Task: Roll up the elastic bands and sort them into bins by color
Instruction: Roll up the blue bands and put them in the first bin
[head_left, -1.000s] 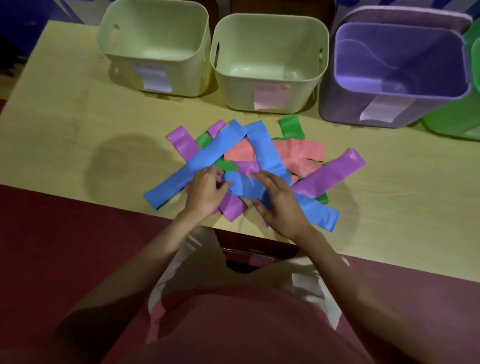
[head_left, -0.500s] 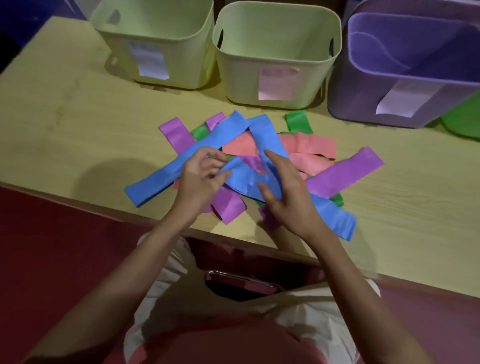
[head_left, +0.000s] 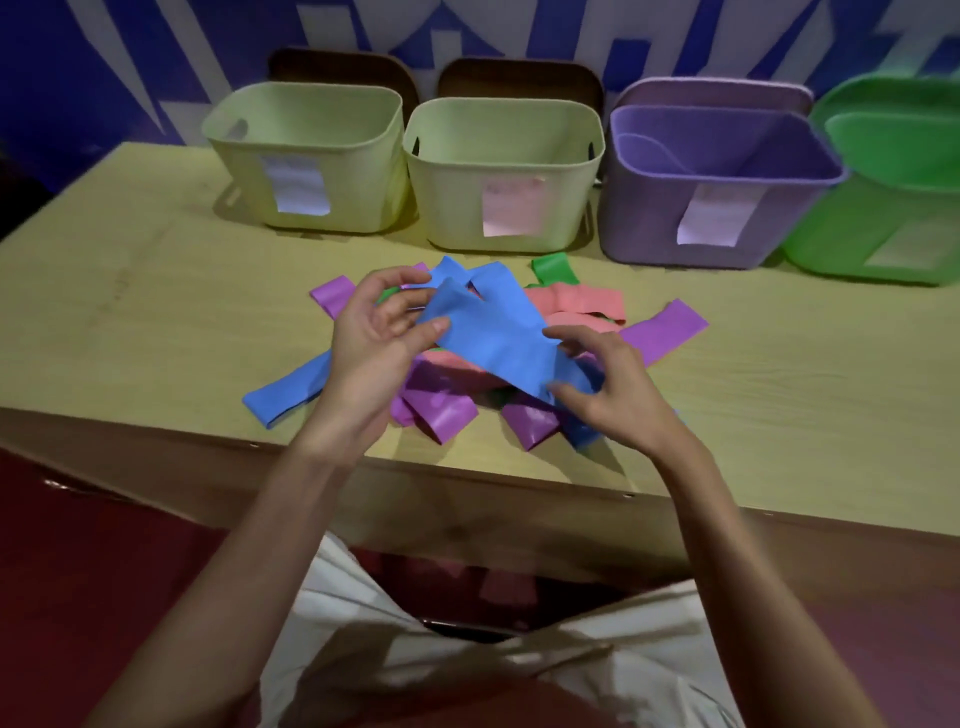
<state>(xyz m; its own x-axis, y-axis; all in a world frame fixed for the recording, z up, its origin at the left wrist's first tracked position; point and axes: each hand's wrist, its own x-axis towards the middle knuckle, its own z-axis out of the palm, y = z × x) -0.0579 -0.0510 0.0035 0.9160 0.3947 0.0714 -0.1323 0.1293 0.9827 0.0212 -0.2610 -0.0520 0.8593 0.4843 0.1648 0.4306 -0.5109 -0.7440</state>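
Both hands hold one blue elastic band (head_left: 493, 340) lifted above the pile of bands (head_left: 571, 312) near the counter's (head_left: 130, 312) front edge. The left hand (head_left: 371, 343) pinches its far end between thumb and fingers; the right hand (head_left: 613, 389) grips its near end with curled fingers. A second blue band (head_left: 283, 395) lies flat, its tip close to the front edge. Along the rear edge stand two pale yellow bins (head_left: 311, 156), a purple bin (head_left: 717, 187) and a green bin (head_left: 893, 182), side by side. Open counter lies left of the pile and between pile and bins.
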